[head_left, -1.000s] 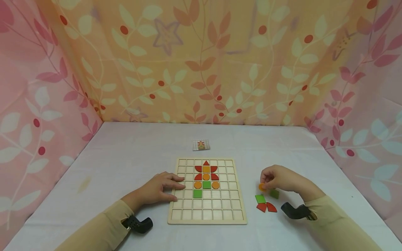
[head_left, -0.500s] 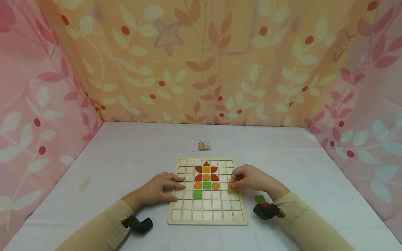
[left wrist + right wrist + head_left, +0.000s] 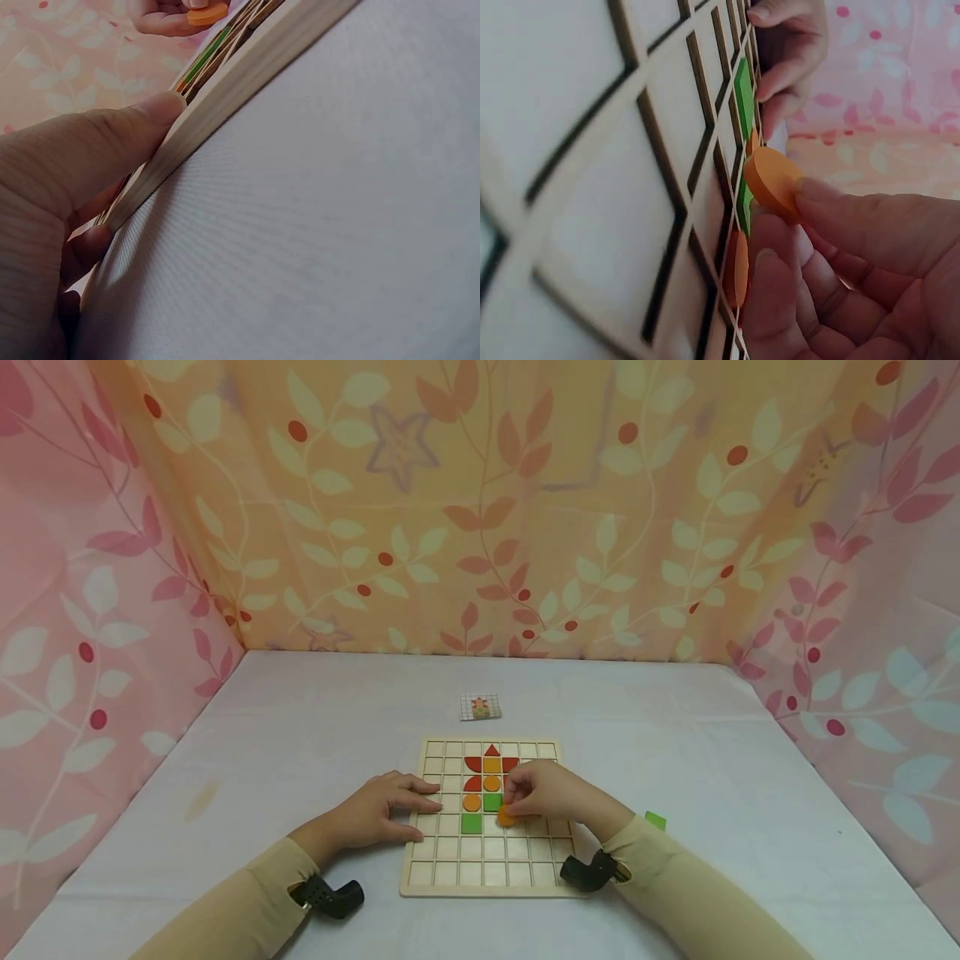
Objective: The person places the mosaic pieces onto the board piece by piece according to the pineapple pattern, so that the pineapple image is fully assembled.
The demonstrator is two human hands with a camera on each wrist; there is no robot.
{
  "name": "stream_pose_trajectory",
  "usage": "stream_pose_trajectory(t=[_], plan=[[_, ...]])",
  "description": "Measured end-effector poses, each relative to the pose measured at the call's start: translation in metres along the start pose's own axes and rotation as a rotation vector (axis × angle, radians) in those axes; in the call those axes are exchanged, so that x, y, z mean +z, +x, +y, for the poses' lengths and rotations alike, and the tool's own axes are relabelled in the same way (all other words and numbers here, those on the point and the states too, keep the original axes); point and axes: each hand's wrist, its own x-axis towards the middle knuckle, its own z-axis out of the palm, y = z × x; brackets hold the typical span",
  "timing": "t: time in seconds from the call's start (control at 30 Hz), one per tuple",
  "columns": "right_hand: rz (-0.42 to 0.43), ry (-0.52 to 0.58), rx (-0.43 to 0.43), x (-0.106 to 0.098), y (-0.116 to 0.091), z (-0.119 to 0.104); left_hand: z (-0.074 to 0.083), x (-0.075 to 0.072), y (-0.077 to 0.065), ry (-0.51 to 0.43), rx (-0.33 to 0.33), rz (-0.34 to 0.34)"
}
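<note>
My right hand (image 3: 558, 795) pinches an orange disc (image 3: 775, 180) between thumb and fingertips, tilted close over the wooden grid board (image 3: 450, 873). My left hand (image 3: 378, 810) lies at the board's left edge, fingers extended onto it; in the left wrist view the thumb (image 3: 124, 131) presses the rim. Pieces in the board's cells include a red triangle (image 3: 491, 750), an orange square (image 3: 491, 765), red quarter-circles (image 3: 473, 764), orange discs (image 3: 471, 802) and two green squares (image 3: 471, 823). The right hand covers some pieces on the right side.
A small card (image 3: 480, 707) with a coloured pattern on a grid lies behind the board. A green piece (image 3: 656, 820) shows beside the right sleeve (image 3: 690, 877), which hides other loose pieces. Both wrists wear black cameras (image 3: 588, 872). Patterned curtains (image 3: 480, 527) enclose the white table.
My right hand has carried the orange disc leftward from the loose pieces to over the board, beside the middle green square. The left hand has stayed at the board's edge.
</note>
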Motion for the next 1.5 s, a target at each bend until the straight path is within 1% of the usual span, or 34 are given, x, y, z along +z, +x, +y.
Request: stream_pose_trajectory(t=[0.23,0.37,0.5,0.67,0.87,1.03,1.13,1.23,1.37,1.5], plan=[[-0.006,-0.049,0.010,0.011,0.006,-0.008,-0.002,0.000,0.000,0.001,0.018,0.006],[0.005,-0.042,0.005,0.014,0.005,-0.013,-0.003,0.001,0.000,0.007,0.026,0.011],[0.007,-0.046,0.023,0.016,0.003,-0.017,-0.004,0.001,0.000,0.012,0.029,0.013],[0.014,-0.088,0.051,0.018,0.003,-0.019,-0.002,0.001,0.000,0.007,0.026,0.014],[0.012,-0.144,0.027,0.019,0.005,-0.020,0.002,-0.001,0.000,-0.002,0.027,0.016],[0.002,-0.147,0.017,0.017,0.005,-0.022,0.001,-0.001,0.000,0.002,0.020,0.011],[-0.010,-0.125,0.031,0.015,0.004,-0.020,0.000,-0.001,0.000,0.003,0.011,0.007],[-0.009,-0.110,0.045,0.008,0.004,-0.016,-0.001,0.000,0.000,-0.003,0.006,0.004],[0.023,-0.093,0.067,-0.006,-0.001,-0.009,-0.003,0.001,0.000,-0.002,0.005,0.005],[0.065,-0.081,0.078,-0.023,-0.012,0.003,-0.004,0.002,0.000,0.004,0.006,0.005]])
